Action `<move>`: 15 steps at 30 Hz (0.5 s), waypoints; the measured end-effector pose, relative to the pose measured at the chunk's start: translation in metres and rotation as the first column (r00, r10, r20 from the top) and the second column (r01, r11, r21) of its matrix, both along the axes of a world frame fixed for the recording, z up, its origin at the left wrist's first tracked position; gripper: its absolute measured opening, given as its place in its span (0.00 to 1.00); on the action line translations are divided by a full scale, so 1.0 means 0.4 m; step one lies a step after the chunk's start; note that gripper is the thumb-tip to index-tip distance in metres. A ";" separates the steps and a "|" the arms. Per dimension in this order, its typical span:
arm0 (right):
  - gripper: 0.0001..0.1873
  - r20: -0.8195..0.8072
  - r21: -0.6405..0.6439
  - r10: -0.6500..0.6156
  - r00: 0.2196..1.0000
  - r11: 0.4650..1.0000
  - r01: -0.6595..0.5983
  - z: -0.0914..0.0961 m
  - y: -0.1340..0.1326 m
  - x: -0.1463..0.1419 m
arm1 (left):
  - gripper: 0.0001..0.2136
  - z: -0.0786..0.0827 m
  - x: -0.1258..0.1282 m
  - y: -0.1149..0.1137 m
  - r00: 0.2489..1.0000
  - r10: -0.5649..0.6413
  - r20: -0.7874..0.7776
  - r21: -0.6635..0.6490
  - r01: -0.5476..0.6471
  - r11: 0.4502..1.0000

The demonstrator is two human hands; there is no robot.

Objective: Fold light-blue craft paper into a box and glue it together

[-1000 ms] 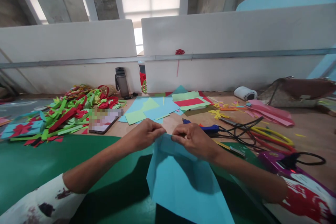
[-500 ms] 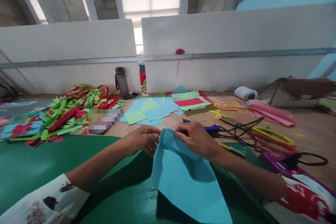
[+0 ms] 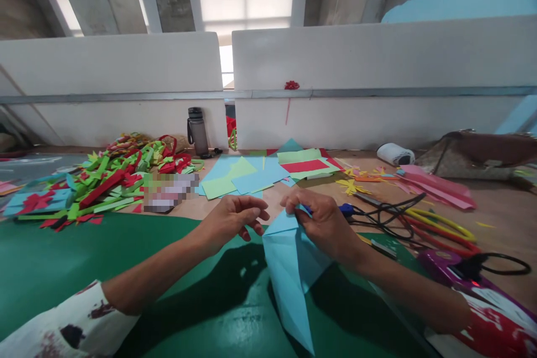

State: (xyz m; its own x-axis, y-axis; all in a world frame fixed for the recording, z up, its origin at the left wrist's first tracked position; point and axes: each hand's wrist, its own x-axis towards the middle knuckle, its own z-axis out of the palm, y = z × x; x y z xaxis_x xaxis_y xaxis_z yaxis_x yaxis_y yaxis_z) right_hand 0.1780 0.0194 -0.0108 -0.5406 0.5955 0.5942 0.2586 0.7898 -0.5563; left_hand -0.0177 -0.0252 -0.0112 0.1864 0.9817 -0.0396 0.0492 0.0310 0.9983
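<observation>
A folded piece of light blue paper [image 3: 289, 268] hangs down over the green mat [image 3: 201, 302], creased along its length. My right hand [image 3: 323, 221] pinches its top edge between thumb and fingers. Just left of the paper, my left hand [image 3: 232, 217] has its fingers loosely curved and apart, with nothing in them. The left fingertips come close to the paper's upper left corner; whether they touch it I cannot tell.
Blue and green paper sheets [image 3: 260, 173] lie beyond my hands. At left is a heap of green and red cut strips [image 3: 113, 179] near a grey bottle [image 3: 197, 131]. On the right are black cable loops [image 3: 386, 212], a purple device [image 3: 444, 263] and a pink sheet [image 3: 440, 187].
The blue paper has turned and now hangs narrower, with a fold showing down it. My right hand has lifted slightly with the paper; my left fingers have spread further from it.
</observation>
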 end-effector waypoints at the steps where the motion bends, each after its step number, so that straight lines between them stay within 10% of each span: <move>1: 0.09 -0.018 0.011 0.007 1.000 1.000 -0.007 0.002 -0.001 0.000 | 0.17 0.001 0.001 0.000 1.000 0.006 -0.002 0.000 -0.006 1.000; 15: 0.07 0.053 0.011 -0.105 0.993 0.994 0.105 0.013 -0.002 -0.003 | 0.14 0.004 0.010 -0.024 0.934 0.147 -0.325 0.279 -0.054 0.959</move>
